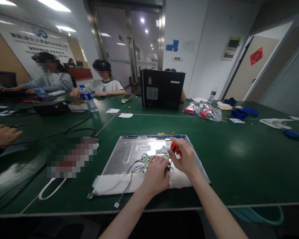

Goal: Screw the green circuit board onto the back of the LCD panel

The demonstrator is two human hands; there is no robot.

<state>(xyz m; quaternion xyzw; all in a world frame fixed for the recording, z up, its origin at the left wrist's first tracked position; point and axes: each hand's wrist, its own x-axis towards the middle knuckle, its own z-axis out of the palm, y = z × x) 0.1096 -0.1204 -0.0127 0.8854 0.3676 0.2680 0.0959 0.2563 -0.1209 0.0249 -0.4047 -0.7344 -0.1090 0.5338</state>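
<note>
A flat display panel [119, 156] lies back side up on the green table, its metal back showing and a pale strip along the near edge. On its middle sits a green circuit board [146, 162], partly covered by my fingers. My left hand [157, 173] presses on this board with its fingers bent and close together. My right hand [185, 157] grips the orange-and-black handle of a screwdriver [174, 147], which stands roughly upright over the board's right side. My left fingers hide its tip. Grey cables [131, 179] run from the board over the near edge to a white connector.
A black computer case [163, 89] stands across the table. Plastic bags with red items [203, 111] and blue trays [239, 114] lie at the right rear. Left are a water bottle [88, 98], a white cable loop [51, 191] and a co-worker's hand [5, 134]. Other people sit behind.
</note>
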